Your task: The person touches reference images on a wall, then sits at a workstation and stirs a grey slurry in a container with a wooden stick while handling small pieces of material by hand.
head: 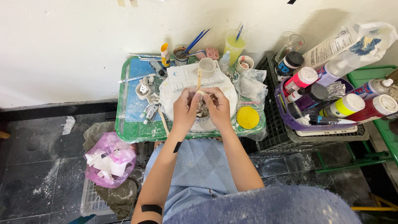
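On the floor at the left sits a pink plastic bag (pixel 110 159) stuffed with crumpled white paper, resting on a white crate whose far part is cut off by the frame edge. The small green table (pixel 137 128) is wrapped in clear film. On its left part lie two little paint tubes (pixel 149 113) and a few small white clay figures (pixel 144 88), too tiny to make out.

The left hand (pixel 185 108) and the right hand (pixel 217 108) meet over a round white board (pixel 230 93), both curled closed around one small grey clay piece (pixel 203 110). The fingers hide most of the piece, so its shape and facing cannot be told. A thin wooden stick (pixel 199 79) rises from between the hands, its long axis pointing away from the person toward the wall.

Behind the hands stand a white palette (pixel 182 76) and a white mug (pixel 207 66). A yellow round lid (pixel 248 117) lies just right of the board. Farther right, a purple basket (pixel 286 118) holds several paint bottles, partly overlapping, so the count is unclear.
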